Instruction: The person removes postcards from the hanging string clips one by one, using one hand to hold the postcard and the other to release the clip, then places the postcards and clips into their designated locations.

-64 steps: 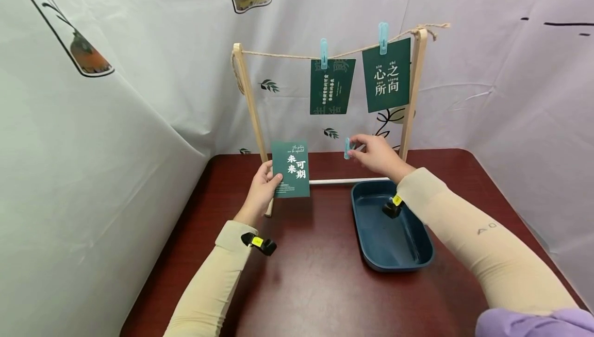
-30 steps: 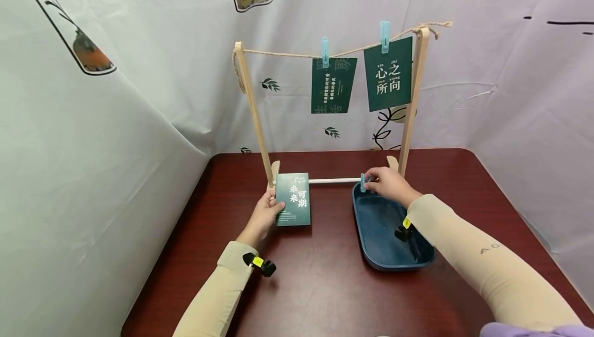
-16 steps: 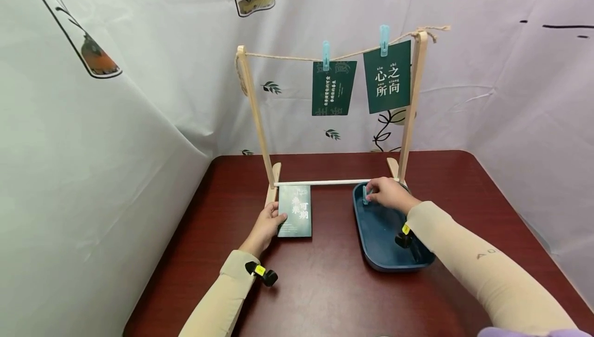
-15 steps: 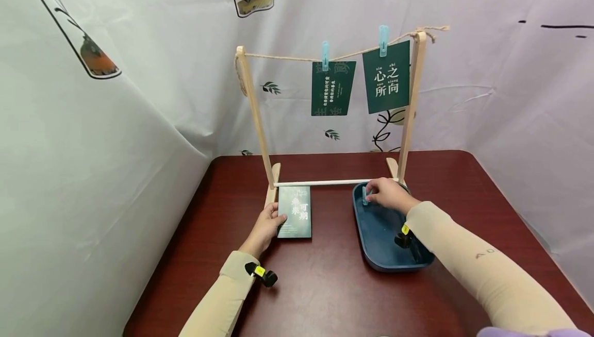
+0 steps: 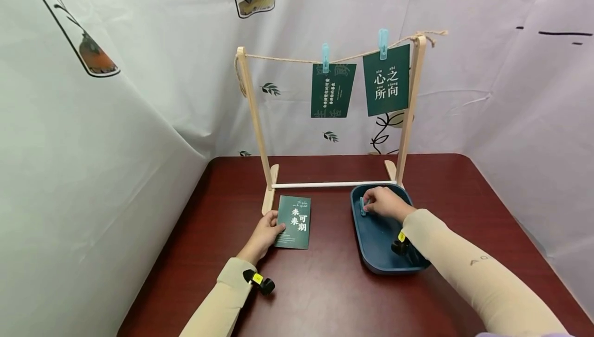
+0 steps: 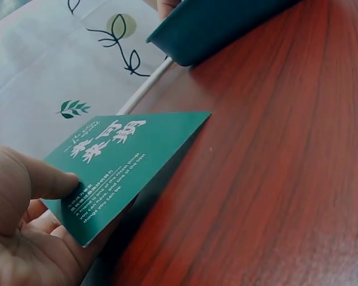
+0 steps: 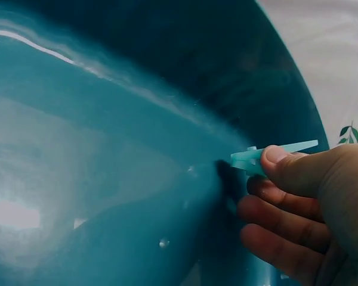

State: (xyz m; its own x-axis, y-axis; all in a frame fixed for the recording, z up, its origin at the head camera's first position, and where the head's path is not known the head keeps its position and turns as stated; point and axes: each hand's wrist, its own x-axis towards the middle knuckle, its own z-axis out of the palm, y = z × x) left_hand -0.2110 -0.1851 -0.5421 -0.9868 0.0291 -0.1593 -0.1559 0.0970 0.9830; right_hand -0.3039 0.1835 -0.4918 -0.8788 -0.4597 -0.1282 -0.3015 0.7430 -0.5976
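My left hand (image 5: 263,234) pinches a green card (image 5: 294,222) by its left edge, thumb on the printed face. In the left wrist view the card (image 6: 125,161) tilts close over the table, white lettering up. My right hand (image 5: 386,203) is inside the blue tray (image 5: 359,241) at its far end, pinching a light-blue clothespin (image 5: 362,206). The right wrist view shows the clothespin (image 7: 250,159) between thumb and fingers, close over the tray floor. Two green cards hang from a twine line, one card (image 5: 333,91) mid-line and another card (image 5: 387,80) at the right, each under a light-blue clothespin.
A wooden frame (image 5: 256,120) carries the twine (image 5: 278,59) between two posts, with a white rod (image 5: 320,185) low across it. The tray stands in front of its right foot. A pale cloth with plant drawings (image 5: 176,33) surrounds the dark red table (image 5: 325,296).
Both hands have come down from in front of the frame. The left lowered its card toward the table; the right carried its clothespin down into the tray.
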